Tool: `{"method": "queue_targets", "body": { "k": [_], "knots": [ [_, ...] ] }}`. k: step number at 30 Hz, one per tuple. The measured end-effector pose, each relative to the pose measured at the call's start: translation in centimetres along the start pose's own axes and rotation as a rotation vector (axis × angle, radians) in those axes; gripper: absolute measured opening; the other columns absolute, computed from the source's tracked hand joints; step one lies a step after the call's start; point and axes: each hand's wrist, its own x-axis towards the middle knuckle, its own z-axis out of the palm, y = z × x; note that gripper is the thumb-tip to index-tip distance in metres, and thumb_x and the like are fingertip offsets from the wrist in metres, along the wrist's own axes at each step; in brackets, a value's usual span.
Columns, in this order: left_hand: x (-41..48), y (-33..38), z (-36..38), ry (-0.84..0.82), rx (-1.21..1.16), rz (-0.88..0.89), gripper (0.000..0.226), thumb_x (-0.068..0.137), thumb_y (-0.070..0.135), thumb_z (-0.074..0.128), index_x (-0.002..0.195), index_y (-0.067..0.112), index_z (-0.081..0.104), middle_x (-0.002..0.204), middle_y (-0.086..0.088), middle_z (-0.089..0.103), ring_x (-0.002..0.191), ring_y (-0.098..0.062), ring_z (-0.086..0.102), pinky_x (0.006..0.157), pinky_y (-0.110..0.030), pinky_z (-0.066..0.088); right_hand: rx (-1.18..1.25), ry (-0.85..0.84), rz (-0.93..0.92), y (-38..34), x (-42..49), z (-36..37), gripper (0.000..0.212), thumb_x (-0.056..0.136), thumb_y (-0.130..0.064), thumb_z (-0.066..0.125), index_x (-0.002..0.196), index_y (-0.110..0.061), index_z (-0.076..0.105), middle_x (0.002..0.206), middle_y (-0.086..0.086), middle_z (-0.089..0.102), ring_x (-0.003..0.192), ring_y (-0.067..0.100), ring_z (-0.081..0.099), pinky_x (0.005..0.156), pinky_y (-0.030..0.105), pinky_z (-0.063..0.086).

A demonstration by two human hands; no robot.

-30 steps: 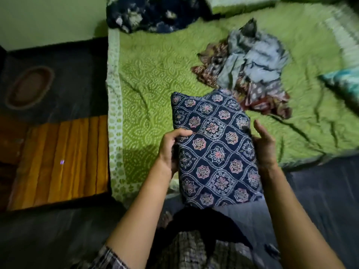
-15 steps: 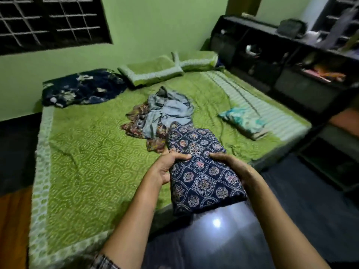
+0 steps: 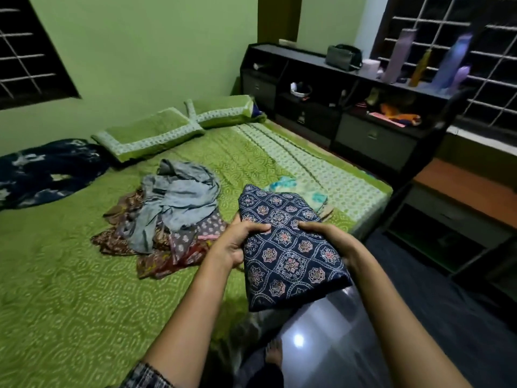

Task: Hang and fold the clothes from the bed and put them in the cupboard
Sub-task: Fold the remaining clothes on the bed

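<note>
light: dim indoor | glare: bright spot on glossy floor (image 3: 335, 348) | blur: bottles (image 3: 453, 63) smeared | edges: wide-angle bending

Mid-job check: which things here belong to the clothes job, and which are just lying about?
Job: folded navy patterned cloth, gripped by left hand and right hand; rumpled grey-and-brown clothes heap; teal-and-white garment on the green-covered bed.
Lying about: green pillows; dark floral blanket; black shelf unit; grey bag.

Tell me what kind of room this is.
Most likely a bedroom: a bed with a green cover and two pillows, a heap of loose clothes on it, and a dark shelf unit along the wall.
</note>
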Motion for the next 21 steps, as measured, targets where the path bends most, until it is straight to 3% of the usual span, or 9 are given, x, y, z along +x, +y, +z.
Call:
{"method": "queue_targets", "body": {
  "k": [2, 5, 8, 12, 15, 18, 20, 21],
  "knots": [
    [4.9, 1.7, 1.7, -0.004, -0.04, -0.019, 0.126, 0.043, 0.003, 0.083, 0.148, 0.01, 0.014, 0.13, -0.025, 0.053, 0.107, -0.035, 0.06, 0.087, -0.049, 0.052, -0.044, 0.026, -0.021, -1.8, 4.8, -2.6, 0.043, 0.062, -0.05, 0.078, 0.094, -0.023, 0.07, 0.126, -0.009, 0.054, 0.12, 0.012, 0.045, 0.111, 0.028, 0.024],
    [9.3, 3.9, 4.0, -0.001, -0.023, -0.022, 0.114, 0.056, 0.0, 0.079, 0.148, 0.013, 0.013, 0.13, -0.022, 0.052, 0.112, -0.032, 0.056, 0.091, -0.039, 0.048, -0.081, 0.014, -0.014, -4.1, 9.3, -5.7, 0.027, 0.071, -0.048, 0.073, 0.089, -0.029, 0.069, 0.134, -0.007, 0.05, 0.13, 0.016, 0.039, 0.117, 0.039, 0.018],
    [14.2, 5.9, 6.3, 0.021, -0.033, -0.017, 0.089, 0.075, -0.009, 0.065, 0.147, 0.013, 0.018, 0.11, -0.019, 0.062, 0.088, -0.025, 0.065, 0.064, -0.032, 0.056, -0.088, 0.033, -0.022, -6.7, 13.5, -8.7, 0.022, 0.077, -0.044, 0.068, 0.091, -0.028, 0.065, 0.14, -0.001, 0.048, 0.134, 0.018, 0.037, 0.118, 0.039, 0.016],
    [20.6, 7.5, 8.5, 0.056, -0.019, -0.048, 0.103, 0.072, -0.006, 0.068, 0.149, 0.016, 0.003, 0.135, -0.025, 0.046, 0.101, -0.028, 0.059, 0.083, -0.041, 0.052, -0.091, 0.023, -0.012, -8.4, 19.6, -12.8, 0.028, 0.081, -0.041, 0.062, 0.104, -0.025, 0.063, 0.146, 0.0, 0.041, 0.138, 0.018, 0.03, 0.117, 0.035, 0.011],
    [25.3, 7.0, 9.3, 0.102, -0.084, -0.101, 0.084, 0.078, -0.006, 0.063, 0.145, 0.011, 0.016, 0.116, -0.026, 0.058, 0.082, -0.027, 0.065, 0.075, -0.04, 0.057, -0.134, -0.006, 0.024, -8.8, 24.2, -15.7, 0.036, 0.086, -0.039, 0.059, 0.117, -0.02, 0.06, 0.149, 0.001, 0.037, 0.14, 0.018, 0.025, 0.115, 0.035, 0.009],
    [30.0, 5.4, 10.4, 0.172, -0.054, -0.194, 0.082, 0.072, 0.005, 0.072, 0.141, 0.009, 0.028, 0.121, -0.023, 0.058, 0.09, -0.03, 0.067, 0.075, -0.041, 0.058, -0.221, -0.05, 0.093, -9.2, 29.2, -18.5, 0.028, 0.087, -0.039, 0.058, 0.11, -0.023, 0.062, 0.15, 0.001, 0.036, 0.141, 0.017, 0.024, 0.116, 0.037, 0.008],
    [32.9, 4.1, 11.4, 0.221, -0.009, -0.288, 0.08, 0.065, 0.016, 0.077, 0.134, 0.005, 0.039, 0.119, -0.019, 0.06, 0.097, -0.029, 0.064, 0.08, -0.038, 0.056, -0.276, -0.097, 0.141, -9.5, 32.8, -20.6, 0.034, 0.088, -0.038, 0.058, 0.116, -0.02, 0.06, 0.15, 0.002, 0.036, 0.141, 0.018, 0.025, 0.116, 0.038, 0.009],
    [33.8, 3.7, 11.9, 0.244, 0.002, -0.331, 0.063, 0.069, 0.017, 0.074, 0.125, 0.002, 0.046, 0.111, -0.017, 0.063, 0.093, -0.026, 0.064, 0.077, -0.034, 0.056, -0.294, -0.115, 0.163, -9.5, 34.4, -21.4, 0.036, 0.088, -0.037, 0.058, 0.119, -0.018, 0.059, 0.149, 0.003, 0.036, 0.14, 0.019, 0.025, 0.116, 0.038, 0.01]
  ]
}}
